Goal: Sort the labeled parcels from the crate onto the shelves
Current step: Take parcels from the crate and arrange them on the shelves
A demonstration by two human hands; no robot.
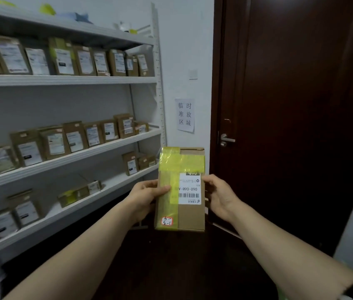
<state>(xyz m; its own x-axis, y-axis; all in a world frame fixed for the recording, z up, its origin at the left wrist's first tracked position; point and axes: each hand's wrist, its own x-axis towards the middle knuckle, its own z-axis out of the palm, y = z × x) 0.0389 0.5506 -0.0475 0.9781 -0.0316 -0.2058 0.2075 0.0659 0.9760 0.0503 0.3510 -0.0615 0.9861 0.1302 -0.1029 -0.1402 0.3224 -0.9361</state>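
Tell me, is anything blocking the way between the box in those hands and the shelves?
Nothing visible does. The left hand and right hand grip the box in open air just right of the shelves. The shelves hold other boxes, but a lower one shows a bare stretch near its right end.

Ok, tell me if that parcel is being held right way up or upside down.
Upside down: the parcel, gripped by the left hand and right hand, shows the print on its label inverted.
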